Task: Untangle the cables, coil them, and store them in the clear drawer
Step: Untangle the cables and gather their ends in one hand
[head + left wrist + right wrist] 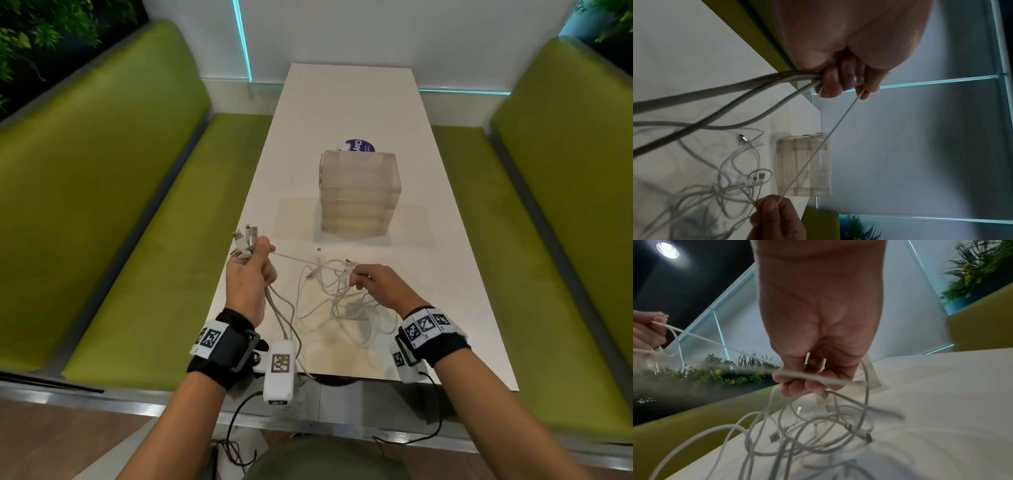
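Note:
A tangle of white cables (342,301) lies on the white table (445,274) near its front edge. My left hand (251,270) is raised over the table's left edge and grips a bundle of cable ends (245,240), plugs sticking up above the fist. One thin cable (308,262) runs taut from that hand to my right hand (363,279), which pinches it above the tangle. In the left wrist view the fingers (840,81) curl round thick cables (735,91). The clear drawer unit (359,195) stands mid-table, all drawers closed.
Green padded benches (120,205) flank the table on both sides. A round purple sticker (359,145) shows behind the drawer unit. A white wall with lit blue strips closes the far end. Plants (41,37) sit behind the left bench.

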`<state>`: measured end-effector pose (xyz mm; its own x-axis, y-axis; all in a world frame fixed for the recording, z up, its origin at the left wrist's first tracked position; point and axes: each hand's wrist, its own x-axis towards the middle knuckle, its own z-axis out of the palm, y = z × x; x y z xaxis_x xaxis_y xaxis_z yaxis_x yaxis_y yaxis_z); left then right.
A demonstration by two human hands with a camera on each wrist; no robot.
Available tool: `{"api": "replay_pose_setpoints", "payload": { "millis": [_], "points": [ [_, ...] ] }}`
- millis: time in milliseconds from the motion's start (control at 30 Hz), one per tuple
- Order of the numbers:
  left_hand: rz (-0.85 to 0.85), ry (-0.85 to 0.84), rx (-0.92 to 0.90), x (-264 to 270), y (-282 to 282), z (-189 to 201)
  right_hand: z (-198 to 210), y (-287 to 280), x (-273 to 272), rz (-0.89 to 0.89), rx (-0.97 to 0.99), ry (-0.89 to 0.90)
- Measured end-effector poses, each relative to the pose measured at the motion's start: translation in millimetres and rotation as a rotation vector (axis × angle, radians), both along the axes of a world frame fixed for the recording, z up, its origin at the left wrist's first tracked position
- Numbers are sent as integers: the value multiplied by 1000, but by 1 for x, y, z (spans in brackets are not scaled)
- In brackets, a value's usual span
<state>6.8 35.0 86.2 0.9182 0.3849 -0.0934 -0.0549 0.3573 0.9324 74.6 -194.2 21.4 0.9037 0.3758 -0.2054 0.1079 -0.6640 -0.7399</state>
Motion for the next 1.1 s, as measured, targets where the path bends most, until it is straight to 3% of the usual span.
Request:
{"api": "replay_pose_setpoints", "payload": {
  "millis": [200, 333, 400, 467, 533, 633, 700, 833, 933, 1100],
  "points": [
    [19, 8, -11, -3, 0, -1, 6, -5, 3, 1, -46, -105],
    [-53, 104, 141, -3, -1, -2, 29, -3, -6, 4, 71, -140],
    [-124, 142, 186, -4, -2, -3, 45, -3, -15, -9, 185, -70],
    [-241, 186, 205, -7, -4, -2, 64, -3, -24, 46, 300, 55],
    [-440, 228, 255, -13, -6, -2, 79, 2, -33, 132, 293, 133],
    [-756, 212, 329, -22, -15, -4, 88, 11, -40, 200, 253, 147],
    [-857, 205, 377, -26, -20, -3, 87, 14, -43, 232, 262, 164],
    [-878, 227, 421, -29, -22, -1, 76, 13, -53, 206, 366, 225],
    [-851, 271, 417, -30, -21, -4, 79, 8, -58, 137, 411, 57],
    [-845, 252, 464, -28, -29, -5, 87, 13, -63, 335, 321, -6]
  ]
}}
